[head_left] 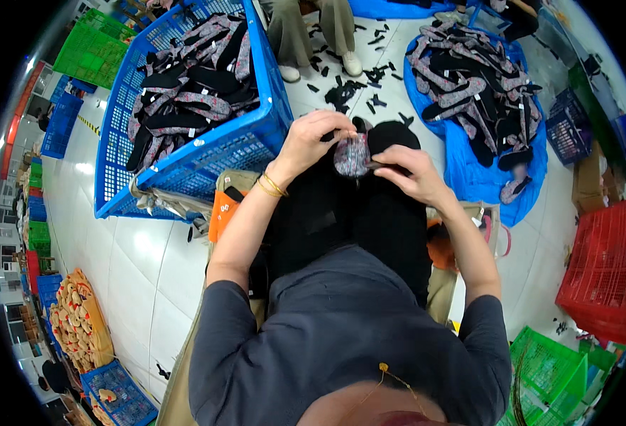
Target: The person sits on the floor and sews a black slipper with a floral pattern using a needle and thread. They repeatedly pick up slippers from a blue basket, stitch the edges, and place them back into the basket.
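Above my lap, a grey-and-pink patterned fabric piece with black parts is held between both hands; its exact kind is unclear. My left hand, with gold bangles at its wrist, pinches the top edge with bent fingers. On the other side my right hand has its thumb and fingers closed at the piece's right edge, by a small dark bit I cannot make out. Similar patterned-and-black pieces fill the blue crate at front left. More such pieces are heaped on a blue sheet at front right.
Small black scraps lie scattered on the pale tiled floor ahead, near another person's legs. Red crates and a green crate stand at right. At lower left are a heap of tan plush items and a blue basket.
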The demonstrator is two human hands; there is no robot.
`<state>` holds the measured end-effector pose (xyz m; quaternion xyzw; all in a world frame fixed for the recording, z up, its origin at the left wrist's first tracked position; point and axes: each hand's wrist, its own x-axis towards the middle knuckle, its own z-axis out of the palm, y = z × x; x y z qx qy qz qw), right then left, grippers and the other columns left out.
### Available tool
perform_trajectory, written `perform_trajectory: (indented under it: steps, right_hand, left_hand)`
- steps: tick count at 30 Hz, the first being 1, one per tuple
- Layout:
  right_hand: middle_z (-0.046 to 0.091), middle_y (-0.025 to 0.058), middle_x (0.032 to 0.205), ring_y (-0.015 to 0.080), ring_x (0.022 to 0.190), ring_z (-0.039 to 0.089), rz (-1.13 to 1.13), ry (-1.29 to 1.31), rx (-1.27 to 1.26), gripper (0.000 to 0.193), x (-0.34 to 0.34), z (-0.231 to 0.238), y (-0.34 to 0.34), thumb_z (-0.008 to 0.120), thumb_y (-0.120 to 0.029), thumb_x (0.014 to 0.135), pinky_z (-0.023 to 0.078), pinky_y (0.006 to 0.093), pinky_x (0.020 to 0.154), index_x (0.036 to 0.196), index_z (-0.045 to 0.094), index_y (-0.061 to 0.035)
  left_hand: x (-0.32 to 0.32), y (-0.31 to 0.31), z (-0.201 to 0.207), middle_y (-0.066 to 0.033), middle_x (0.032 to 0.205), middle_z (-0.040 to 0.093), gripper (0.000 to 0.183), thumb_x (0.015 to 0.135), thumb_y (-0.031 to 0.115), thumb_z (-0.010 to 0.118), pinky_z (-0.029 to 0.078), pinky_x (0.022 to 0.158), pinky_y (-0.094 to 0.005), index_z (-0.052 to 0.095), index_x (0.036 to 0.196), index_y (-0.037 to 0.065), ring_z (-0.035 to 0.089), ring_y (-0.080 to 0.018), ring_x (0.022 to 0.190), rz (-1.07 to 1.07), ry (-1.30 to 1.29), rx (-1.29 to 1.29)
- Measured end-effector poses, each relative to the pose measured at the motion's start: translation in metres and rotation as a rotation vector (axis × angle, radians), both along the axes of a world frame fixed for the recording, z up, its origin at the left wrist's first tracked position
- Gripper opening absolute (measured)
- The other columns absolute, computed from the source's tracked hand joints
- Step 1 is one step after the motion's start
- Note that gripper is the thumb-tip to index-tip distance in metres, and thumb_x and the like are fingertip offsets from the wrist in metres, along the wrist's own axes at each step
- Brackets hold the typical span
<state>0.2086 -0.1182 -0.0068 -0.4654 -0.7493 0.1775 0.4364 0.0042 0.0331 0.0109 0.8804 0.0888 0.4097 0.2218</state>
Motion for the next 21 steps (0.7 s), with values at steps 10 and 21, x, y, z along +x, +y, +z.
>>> perform_trajectory:
  steps: [10,21]
  right_hand:
    - [0.063,0.0095,0.087,0.0247,0.074,0.065,-0.247,-0.159,-0.099,0.032,-0.001,0.037,0.017,0.07,-0.027,0.088,0.05,0.0344,0.063,0.109,0.064,-0.0043]
    - [0.062,0.0095,0.079,0.0256,0.069,0.062,-0.157,-0.327,-0.127,0.03,-0.005,0.052,0.044,0.074,-0.03,0.083,0.048,0.034,0.061,0.098,0.064,-0.0058]
  left_hand:
    - [0.003,0.007,0.033,-0.0058,0.083,0.067,0.008,0.088,0.005,0.069,0.049,0.055,-0.0204,0.071,0.093,-0.001,0.061,-0.0076,0.063,-0.131,0.107,-0.578]
    - [0.011,0.015,0.043,-0.0063,0.082,0.069,0.009,0.083,0.007,0.072,0.05,0.062,-0.0271,0.072,0.09,0.003,0.065,-0.0162,0.072,-0.218,0.136,-0.257]
